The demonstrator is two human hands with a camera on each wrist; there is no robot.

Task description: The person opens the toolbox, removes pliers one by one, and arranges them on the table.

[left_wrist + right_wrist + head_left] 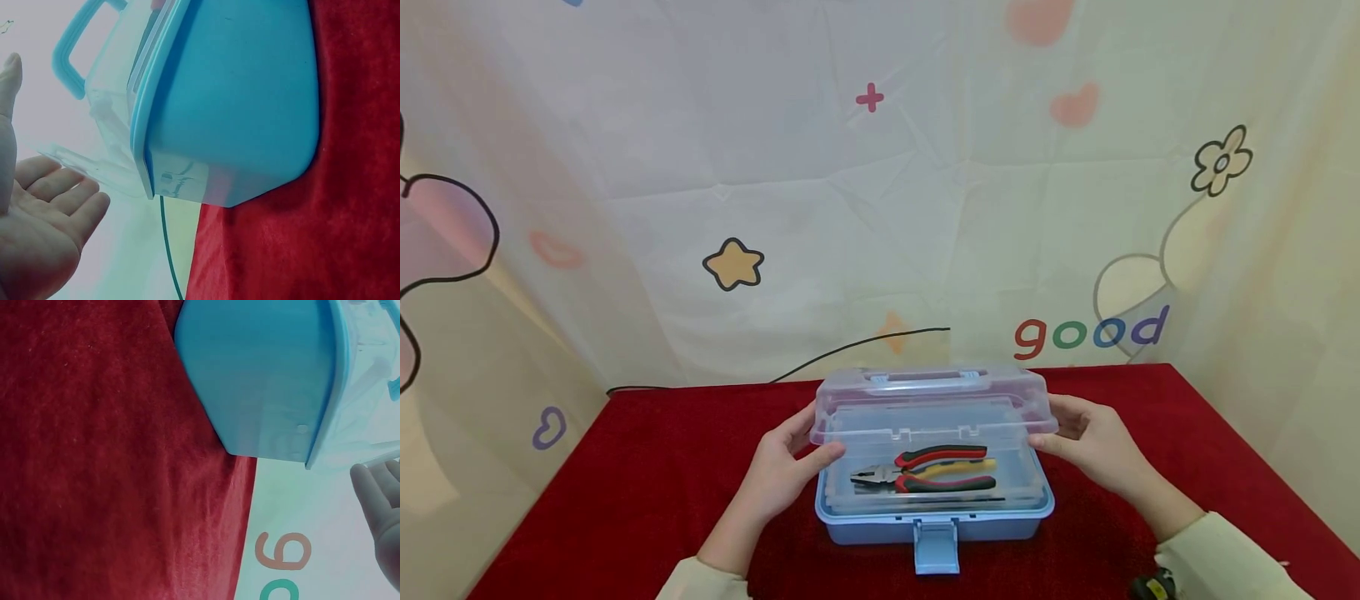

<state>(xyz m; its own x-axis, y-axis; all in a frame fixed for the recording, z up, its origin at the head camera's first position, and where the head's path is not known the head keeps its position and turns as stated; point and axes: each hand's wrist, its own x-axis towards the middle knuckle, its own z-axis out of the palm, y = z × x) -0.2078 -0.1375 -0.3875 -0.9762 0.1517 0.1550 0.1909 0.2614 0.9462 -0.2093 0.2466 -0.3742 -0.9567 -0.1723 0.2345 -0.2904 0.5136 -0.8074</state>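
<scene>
Head view: both hands (786, 467) (1093, 437) pinching clear lid (932, 408) at its ends, lid tilted open, pliers (925, 484) in blue toolbox (872, 531)

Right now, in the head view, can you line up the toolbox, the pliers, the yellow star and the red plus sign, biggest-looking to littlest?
1. Toolbox
2. Pliers
3. Yellow star
4. Red plus sign
All four look clearly different in size here.

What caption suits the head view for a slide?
Left hand and right hand at the raised lid of a toolbox on red cloth, pliers inside.
</scene>
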